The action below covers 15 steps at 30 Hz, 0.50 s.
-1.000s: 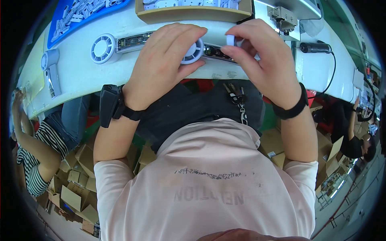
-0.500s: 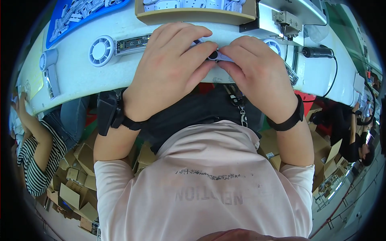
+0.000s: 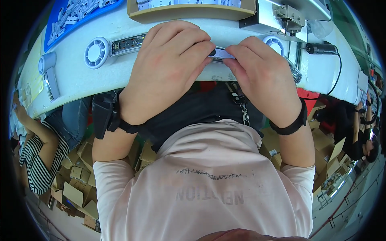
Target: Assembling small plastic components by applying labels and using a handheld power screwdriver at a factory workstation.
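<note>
Between my hands is a narrow pale lavender plastic strip (image 3: pixel 221 53) with a dark round spot by its left end; it resembles a fan handle cover. My left hand (image 3: pixel 171 72) has its fingers closed on that left end, and they hide part of it. Thumb and index finger of my right hand (image 3: pixel 261 68) pinch the other end. Beside my left hand lies a small handheld fan (image 3: pixel 96 53) with a round white head and a handle showing a circuit board. Another fan (image 3: pixel 274 43) lies partly behind my right hand, its clear handle angled toward the table edge.
A cardboard box (image 3: pixel 189 15) of white parts stands at the back, near a blue tray (image 3: pixel 74 24) of small pieces. A metal fixture (image 3: pixel 277 22) and a black corded tool (image 3: pixel 321 49) are at right. A third fan (image 3: pixel 47 66) lies far left. Other people sit at both sides.
My fingertips have moved a little apart, exposing more of the pale strip. My right hand has shifted slightly right. The whole view has also shifted a little.
</note>
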Motion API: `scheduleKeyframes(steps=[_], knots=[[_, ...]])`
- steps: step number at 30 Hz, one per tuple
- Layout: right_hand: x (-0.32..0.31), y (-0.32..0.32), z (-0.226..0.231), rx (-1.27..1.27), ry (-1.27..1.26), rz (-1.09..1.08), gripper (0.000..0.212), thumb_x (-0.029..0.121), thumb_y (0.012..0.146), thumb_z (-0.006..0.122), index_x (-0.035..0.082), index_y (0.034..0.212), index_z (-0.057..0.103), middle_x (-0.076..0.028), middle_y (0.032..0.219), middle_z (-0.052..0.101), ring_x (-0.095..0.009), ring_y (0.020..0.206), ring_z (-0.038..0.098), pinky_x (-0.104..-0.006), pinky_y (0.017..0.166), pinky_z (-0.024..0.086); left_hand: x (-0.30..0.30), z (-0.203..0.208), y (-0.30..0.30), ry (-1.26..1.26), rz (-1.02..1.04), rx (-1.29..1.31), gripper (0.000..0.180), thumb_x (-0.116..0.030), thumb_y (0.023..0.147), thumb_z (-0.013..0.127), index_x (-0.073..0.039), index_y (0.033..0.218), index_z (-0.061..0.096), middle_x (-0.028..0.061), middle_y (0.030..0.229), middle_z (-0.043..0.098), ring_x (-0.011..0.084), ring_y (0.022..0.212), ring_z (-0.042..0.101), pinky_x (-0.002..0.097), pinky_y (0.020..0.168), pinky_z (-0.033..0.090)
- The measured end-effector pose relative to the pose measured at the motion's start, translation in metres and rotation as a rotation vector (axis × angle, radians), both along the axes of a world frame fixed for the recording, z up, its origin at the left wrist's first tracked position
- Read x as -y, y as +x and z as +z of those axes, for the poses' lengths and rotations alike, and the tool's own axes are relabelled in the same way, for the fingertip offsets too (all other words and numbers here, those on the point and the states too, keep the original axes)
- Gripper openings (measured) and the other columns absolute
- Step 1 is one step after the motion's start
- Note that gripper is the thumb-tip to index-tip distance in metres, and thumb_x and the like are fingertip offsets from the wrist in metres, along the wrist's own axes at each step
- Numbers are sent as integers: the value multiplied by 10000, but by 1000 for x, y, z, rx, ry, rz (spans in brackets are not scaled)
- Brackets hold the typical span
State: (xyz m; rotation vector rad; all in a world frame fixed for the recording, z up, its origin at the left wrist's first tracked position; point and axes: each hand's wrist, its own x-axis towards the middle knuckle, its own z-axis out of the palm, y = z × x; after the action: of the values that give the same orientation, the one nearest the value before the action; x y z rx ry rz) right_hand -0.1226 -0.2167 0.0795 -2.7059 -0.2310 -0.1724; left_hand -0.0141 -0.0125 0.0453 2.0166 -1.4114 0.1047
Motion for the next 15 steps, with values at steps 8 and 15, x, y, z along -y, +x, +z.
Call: scheduleKeyframes(steps=[8, 15], knots=[[0, 5, 0, -8, -26, 33, 145, 113, 868, 768, 45, 929, 655, -102, 884, 590, -299, 828, 669, -404, 704, 574, 3, 7, 0, 47, 21, -52, 318, -47, 789, 822, -48, 1088, 715, 92, 1153, 701, 334, 1117, 650, 429, 956, 522], [7, 6, -5, -14, 40, 84, 176, 75, 873, 796, 34, 1022, 711, -103, 928, 638, -316, 792, 666, -399, 669, 545, 2, 7, 0, 51, -3, -65, 334, -18, 775, 820, -37, 1090, 712, 100, 1155, 699, 343, 1112, 649, 439, 942, 534]])
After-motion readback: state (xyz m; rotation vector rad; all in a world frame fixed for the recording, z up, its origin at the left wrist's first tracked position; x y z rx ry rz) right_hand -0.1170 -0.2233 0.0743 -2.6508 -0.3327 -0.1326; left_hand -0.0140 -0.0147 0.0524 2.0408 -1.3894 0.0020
